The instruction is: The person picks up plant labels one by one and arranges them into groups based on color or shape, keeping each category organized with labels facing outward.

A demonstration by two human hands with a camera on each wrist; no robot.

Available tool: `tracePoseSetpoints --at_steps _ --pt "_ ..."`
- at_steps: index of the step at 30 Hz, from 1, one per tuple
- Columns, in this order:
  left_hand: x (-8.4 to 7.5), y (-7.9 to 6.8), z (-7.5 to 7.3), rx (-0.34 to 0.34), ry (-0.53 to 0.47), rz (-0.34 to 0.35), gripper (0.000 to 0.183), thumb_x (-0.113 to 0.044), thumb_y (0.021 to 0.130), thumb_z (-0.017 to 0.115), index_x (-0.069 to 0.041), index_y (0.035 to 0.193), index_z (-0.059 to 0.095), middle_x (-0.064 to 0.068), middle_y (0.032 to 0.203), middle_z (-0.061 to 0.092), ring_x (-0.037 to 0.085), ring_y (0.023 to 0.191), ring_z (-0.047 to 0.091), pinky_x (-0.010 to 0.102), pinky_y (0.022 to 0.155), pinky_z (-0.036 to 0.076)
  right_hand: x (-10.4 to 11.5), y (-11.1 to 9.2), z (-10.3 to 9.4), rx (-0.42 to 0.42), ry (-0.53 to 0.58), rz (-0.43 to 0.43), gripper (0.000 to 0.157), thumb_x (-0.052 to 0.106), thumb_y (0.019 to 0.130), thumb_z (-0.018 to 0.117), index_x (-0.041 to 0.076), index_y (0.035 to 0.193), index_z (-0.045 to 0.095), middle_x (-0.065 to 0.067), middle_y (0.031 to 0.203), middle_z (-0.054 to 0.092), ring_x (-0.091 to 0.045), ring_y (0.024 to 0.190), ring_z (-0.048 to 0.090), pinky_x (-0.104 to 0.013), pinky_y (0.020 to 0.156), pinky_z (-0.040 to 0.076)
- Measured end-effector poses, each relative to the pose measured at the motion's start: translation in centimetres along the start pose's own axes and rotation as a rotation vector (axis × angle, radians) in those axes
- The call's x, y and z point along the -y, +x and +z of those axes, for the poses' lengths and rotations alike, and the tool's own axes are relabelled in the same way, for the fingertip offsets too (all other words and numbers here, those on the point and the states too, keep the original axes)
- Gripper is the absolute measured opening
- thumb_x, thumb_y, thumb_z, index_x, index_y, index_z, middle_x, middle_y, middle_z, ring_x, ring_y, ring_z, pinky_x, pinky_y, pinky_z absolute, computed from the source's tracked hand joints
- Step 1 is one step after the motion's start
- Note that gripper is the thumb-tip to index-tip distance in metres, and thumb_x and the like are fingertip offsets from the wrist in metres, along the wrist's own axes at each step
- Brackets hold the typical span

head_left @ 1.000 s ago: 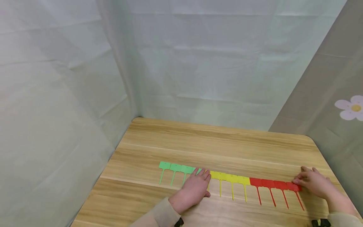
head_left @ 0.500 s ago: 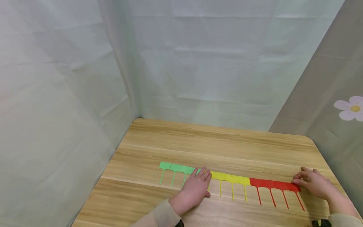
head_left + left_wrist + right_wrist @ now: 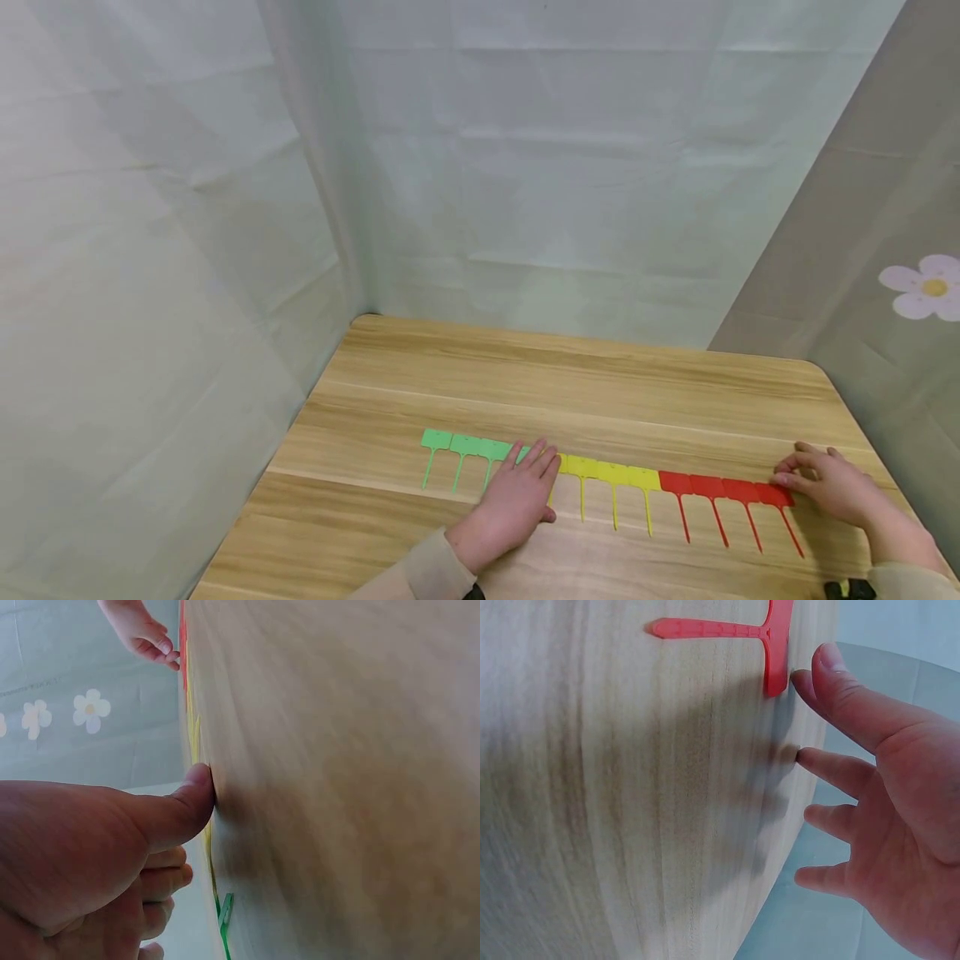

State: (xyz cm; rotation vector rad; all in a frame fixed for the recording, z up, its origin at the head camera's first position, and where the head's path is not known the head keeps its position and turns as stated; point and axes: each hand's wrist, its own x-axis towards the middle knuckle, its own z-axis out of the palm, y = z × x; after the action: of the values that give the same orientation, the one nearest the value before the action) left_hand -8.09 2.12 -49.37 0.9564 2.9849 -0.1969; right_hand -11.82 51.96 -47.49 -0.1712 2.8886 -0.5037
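A straight row of flat plastic cable tie tags crosses the table, square heads side by side and thin tails toward me. Green tags (image 3: pixel 466 444) lie at the left, yellow tags (image 3: pixel 614 472) in the middle, red tags (image 3: pixel 707 485) at the right. My left hand (image 3: pixel 513 504) rests with fingers straight over the join of green and yellow, hiding part of both. At the right end, my right hand (image 3: pixel 836 485) touches the outer edge of the last red tag (image 3: pixel 778 656) with its thumb. In the right wrist view its fingers are spread, with fingertips at the tabletop.
The wooden table (image 3: pixel 570 383) has rounded back corners. Pale cloth (image 3: pixel 540 167) hangs behind and along the left side, and a grey cloth with a printed flower (image 3: pixel 934 287) hangs at the right.
The head view has shifted very slightly. Both hands keep their places on the row, and the tags look unchanged in order.
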Motion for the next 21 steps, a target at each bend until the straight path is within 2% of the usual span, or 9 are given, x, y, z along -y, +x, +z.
tracePoseSetpoints --at_steps 5,11,16,21 --pt "-0.1 -0.1 0.0 -0.022 0.013 0.018 0.089 -0.059 0.090 0.074 -0.014 0.163 0.048 0.001 0.170 0.041 0.019 0.158 0.033 0.047 0.128 0.029 0.4 -0.2 -0.2 -0.005 -0.005 -0.006 0.022 0.033 0.103 0.073 0.011 0.104 0.075 -0.054 0.141 0.041 -0.086 0.125 0.026 -0.092 0.093 0.029" --pt "-0.2 -0.1 0.0 -0.059 0.056 0.060 0.090 -0.057 0.090 0.075 -0.014 0.164 0.046 0.002 0.171 0.038 0.019 0.159 0.032 0.048 0.129 0.029 0.6 -0.3 -0.6 0.011 -0.022 0.014 0.029 0.038 0.105 0.069 0.010 0.108 0.076 -0.053 0.141 0.043 -0.085 0.125 0.026 -0.093 0.090 0.029" --pt "-0.1 -0.2 -0.2 -0.114 0.116 0.086 0.090 -0.057 0.090 0.078 -0.015 0.163 0.047 0.002 0.171 0.039 0.019 0.159 0.032 0.047 0.128 0.030 0.5 -0.3 -0.8 0.009 -0.018 0.017 0.035 0.041 0.107 0.065 0.008 0.111 0.075 -0.052 0.142 0.044 -0.085 0.125 0.025 -0.092 0.091 0.029" --pt "-0.1 -0.3 -0.4 -0.130 0.131 0.095 0.093 -0.056 0.088 0.081 -0.015 0.164 0.046 0.001 0.171 0.038 0.019 0.159 0.031 0.045 0.129 0.027 0.6 -0.3 -1.2 -0.011 -0.005 0.002 0.035 0.042 0.108 0.064 0.009 0.110 0.076 -0.052 0.143 0.043 -0.086 0.125 0.025 -0.093 0.090 0.028"
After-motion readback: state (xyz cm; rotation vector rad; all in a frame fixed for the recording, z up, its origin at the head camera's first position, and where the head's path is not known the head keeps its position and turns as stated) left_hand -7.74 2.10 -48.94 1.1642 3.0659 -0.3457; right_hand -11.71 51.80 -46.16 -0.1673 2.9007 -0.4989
